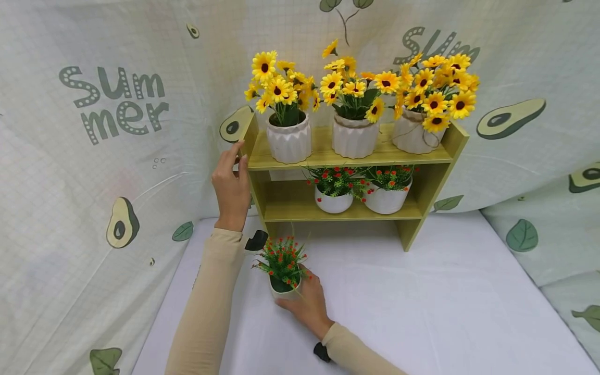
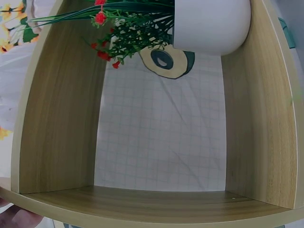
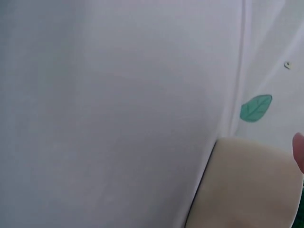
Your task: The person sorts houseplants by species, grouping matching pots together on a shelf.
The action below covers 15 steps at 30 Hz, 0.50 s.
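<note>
A small cream pot of red-flowered greenery (image 1: pixel 284 288) stands on the white table (image 1: pixel 422 312) in front of the shelf's left leg. My right hand (image 1: pixel 305 302) grips it from the near side, fingers curled round its wall. The right wrist view shows the same pot (image 3: pixel 247 185) close up, with one fingertip (image 3: pixel 299 152) at the frame's edge. My left hand (image 1: pixel 236 159) holds the top of the left side panel of a wooden two-tier shelf (image 1: pixel 323 154), thumb in front. In the left wrist view I look into the shelf's lower bay (image 2: pixel 61 118).
Three white pots of yellow sunflowers (image 1: pixel 354 136) fill the top tier. Two round white pots of red flowers (image 1: pixel 386 198) sit right of centre on the lower tier, one also seen as a white pot (image 2: pixel 211 23). An avocado-print cloth (image 1: pixel 112 104) hangs behind.
</note>
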### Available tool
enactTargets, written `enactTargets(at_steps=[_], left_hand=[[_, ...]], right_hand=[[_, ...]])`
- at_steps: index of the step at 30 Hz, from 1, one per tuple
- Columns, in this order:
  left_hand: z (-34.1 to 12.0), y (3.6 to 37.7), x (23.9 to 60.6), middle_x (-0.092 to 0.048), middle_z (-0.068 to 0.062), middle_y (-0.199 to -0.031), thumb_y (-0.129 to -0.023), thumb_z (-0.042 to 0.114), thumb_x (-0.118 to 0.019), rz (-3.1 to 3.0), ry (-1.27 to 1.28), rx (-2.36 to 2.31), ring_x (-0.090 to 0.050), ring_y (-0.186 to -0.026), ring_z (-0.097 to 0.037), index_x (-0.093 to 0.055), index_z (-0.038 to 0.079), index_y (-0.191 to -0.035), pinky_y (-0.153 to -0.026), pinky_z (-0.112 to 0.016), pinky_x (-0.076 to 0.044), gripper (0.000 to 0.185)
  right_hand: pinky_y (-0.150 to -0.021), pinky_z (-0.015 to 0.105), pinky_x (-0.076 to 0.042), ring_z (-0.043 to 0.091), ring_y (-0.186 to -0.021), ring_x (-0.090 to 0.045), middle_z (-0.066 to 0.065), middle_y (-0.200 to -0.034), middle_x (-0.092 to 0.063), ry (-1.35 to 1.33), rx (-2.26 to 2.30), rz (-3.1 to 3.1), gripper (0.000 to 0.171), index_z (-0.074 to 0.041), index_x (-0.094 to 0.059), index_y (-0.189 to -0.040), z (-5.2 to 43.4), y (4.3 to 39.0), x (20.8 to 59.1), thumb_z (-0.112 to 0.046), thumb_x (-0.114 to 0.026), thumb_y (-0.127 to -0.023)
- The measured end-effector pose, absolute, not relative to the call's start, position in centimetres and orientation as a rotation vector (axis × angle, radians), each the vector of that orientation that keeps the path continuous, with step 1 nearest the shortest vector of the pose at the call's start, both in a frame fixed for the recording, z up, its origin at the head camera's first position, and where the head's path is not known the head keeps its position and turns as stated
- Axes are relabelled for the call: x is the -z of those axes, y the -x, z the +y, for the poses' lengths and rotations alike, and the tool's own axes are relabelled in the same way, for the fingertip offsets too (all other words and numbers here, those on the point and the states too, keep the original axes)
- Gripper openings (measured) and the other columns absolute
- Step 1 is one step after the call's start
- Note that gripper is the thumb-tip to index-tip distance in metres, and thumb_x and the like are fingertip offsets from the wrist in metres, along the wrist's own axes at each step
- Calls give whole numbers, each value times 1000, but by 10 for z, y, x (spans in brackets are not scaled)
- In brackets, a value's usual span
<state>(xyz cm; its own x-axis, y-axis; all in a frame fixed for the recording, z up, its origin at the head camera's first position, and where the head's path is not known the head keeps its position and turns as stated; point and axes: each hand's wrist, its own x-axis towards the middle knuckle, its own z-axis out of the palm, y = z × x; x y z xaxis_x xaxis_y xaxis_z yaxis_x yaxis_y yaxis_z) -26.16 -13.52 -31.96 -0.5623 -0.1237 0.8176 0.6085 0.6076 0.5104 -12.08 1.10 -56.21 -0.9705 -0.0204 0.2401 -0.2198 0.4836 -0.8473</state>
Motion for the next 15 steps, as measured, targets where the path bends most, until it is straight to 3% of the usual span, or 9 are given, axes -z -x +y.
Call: enactTargets(at_steps=[6, 15], left_hand=[[-135, 262, 319, -71, -22, -120, -108, 11, -61, -1939, 385, 1035, -70, -103, -35, -67, 1, -139, -75, -37, -55, 33], [-135, 262, 320, -71, -22, -118, -108, 11, -61, -1944, 383, 1034, -70, -102, -35, -67, 1, -140, -75, -39, -57, 33]], right_hand=[[-99, 57, -47, 42, -120, -59, 21, -134, -68, -140, -1311, -2581, 92, 9, -61, -138, 0, 125, 559, -34, -97, -65], [-92, 52, -49, 34, -107, -62, 17, -112, -71, -122, -1236, -2618, 80, 9, -66, -125, 1, 123, 560, -39, -96, -68]])
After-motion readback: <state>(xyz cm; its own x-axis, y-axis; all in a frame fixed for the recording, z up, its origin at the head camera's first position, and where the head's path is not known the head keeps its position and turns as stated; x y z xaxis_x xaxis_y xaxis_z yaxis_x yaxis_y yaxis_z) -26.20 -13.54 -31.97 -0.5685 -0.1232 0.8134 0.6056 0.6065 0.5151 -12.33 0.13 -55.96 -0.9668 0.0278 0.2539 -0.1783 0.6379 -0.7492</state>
